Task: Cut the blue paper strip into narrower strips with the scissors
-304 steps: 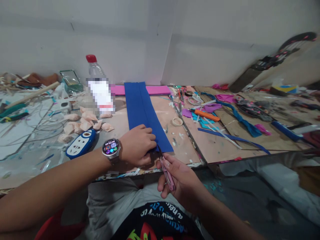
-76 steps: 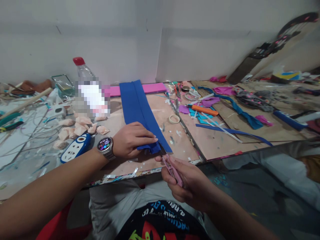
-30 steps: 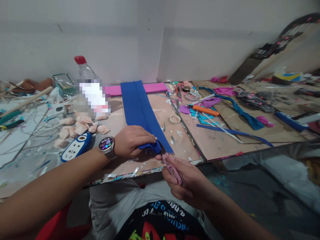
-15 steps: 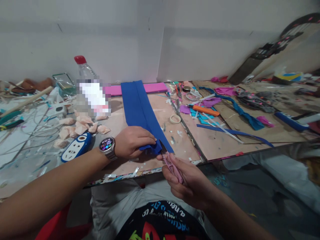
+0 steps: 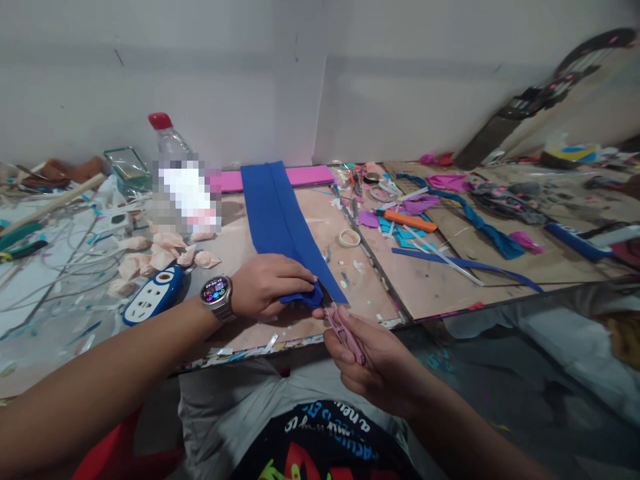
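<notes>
A wide blue strip (image 5: 273,207), which looks like crepe paper or cloth, runs from the wall side of the table toward me, its near end folded and bunched. My left hand (image 5: 273,283) lies over that near end, fingers closed on the folded part. In my right hand (image 5: 370,353) are pink-handled snips (image 5: 345,337), gripped between thumb and fingers. Their dark blades reach the blue strip just right of my left fingertips; how far they cut in cannot be made out. Under the strip's far end lies a pink folded strip (image 5: 313,175).
Left of my hand are a blue-and-white power strip (image 5: 153,295), crumpled peach paper pieces (image 5: 165,250) and a red-capped bottle (image 5: 173,140). A tape roll (image 5: 349,238), an orange cutter (image 5: 410,221) and a thin blue strip (image 5: 465,265) lie to the right.
The folded end of the blue strip has shifted slightly at my left fingertips, by the blades. Both hands stay nearly in place.
</notes>
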A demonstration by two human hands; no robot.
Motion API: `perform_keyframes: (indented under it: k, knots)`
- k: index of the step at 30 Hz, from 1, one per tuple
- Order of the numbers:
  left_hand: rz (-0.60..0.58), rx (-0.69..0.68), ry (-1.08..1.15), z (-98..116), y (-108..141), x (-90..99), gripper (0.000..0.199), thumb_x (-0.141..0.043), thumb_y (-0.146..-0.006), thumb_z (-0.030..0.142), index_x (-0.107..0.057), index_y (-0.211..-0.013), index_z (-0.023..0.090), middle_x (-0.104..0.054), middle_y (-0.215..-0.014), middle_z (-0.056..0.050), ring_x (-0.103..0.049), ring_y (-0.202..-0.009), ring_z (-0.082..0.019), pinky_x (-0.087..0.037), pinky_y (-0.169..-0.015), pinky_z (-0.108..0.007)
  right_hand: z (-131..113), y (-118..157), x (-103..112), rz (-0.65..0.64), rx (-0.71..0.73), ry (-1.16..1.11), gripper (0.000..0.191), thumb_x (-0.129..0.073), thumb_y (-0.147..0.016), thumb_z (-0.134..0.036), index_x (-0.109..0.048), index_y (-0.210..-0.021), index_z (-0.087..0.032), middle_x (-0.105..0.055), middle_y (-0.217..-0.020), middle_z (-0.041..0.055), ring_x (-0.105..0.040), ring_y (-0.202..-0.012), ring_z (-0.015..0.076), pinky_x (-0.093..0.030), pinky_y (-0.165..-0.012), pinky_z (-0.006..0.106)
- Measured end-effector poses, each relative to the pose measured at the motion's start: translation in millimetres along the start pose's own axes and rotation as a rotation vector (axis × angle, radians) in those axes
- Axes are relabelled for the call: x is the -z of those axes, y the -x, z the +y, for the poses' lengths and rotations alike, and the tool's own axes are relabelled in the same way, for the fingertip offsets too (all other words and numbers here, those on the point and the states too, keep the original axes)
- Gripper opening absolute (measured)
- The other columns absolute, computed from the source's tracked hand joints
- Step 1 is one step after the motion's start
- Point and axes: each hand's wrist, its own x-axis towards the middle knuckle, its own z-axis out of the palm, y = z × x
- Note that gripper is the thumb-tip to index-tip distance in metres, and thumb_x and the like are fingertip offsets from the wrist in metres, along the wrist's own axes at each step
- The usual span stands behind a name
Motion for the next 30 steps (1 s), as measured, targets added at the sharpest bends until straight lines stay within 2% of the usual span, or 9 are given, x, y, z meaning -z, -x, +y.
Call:
perform_keyframes:
  k: [6,15,22,30]
  knots:
    - [0.027,-0.025,0.030,1.6,-2.7,-1.1,0.034,-0.046,-0.095,0.021,-0.066,-0.122,0.017,-0.078,-0.120,-0.013,-0.074,-0.113,-0.025,-0.061,-0.093,-0.040,-1.7,-1.6,-0.7,0.040,-0.014,0.025,0.038,-0.068,-0.096,-0.053,-0.062,-0.118,-0.022,-0.051,-0.056,-0.0106,-0.016,-0.032,0.0018,-0.021,-0.033,0.016]
    - [0.050,0.003,0.074,1.1,-1.4,-5.3,0.034,-0.046,-0.095,0.022,-0.068,-0.120,0.017,-0.078,-0.119,-0.013,-0.074,-0.112,-0.024,-0.060,-0.091,-0.039,-1.8,-0.7,-0.7,0.133,-0.005,0.123,0.043,-0.066,-0.096,-0.055,-0.063,-0.120,-0.019,-0.050,-0.055,-0.0098,-0.018,-0.031,0.0013,-0.015,-0.034,0.016]
    - [0.056,0.025,0.085,0.6,-2.1,-9.3,0.037,-0.043,-0.098,0.028,-0.071,-0.118,0.015,-0.078,-0.119,-0.014,-0.073,-0.113,-0.024,-0.058,-0.095,-0.040,-0.6,-1.5,-0.7,0.158,0.001,0.129,0.048,-0.070,-0.092,-0.056,-0.062,-0.121,-0.018,-0.051,-0.054,-0.0096,-0.017,-0.030,0.0008,-0.014,-0.034,0.017]
    - [0.054,0.034,0.111,1.3,-3.7,-8.5,0.036,-0.044,-0.096,0.024,-0.071,-0.118,0.016,-0.078,-0.120,-0.013,-0.072,-0.115,-0.025,-0.057,-0.094,-0.040,2.0,-2.2,0.8,0.152,0.007,0.112,0.052,-0.074,-0.088,-0.059,-0.061,-0.118,-0.018,-0.052,-0.052,-0.0095,-0.018,-0.029,0.0012,-0.015,-0.033,0.016]
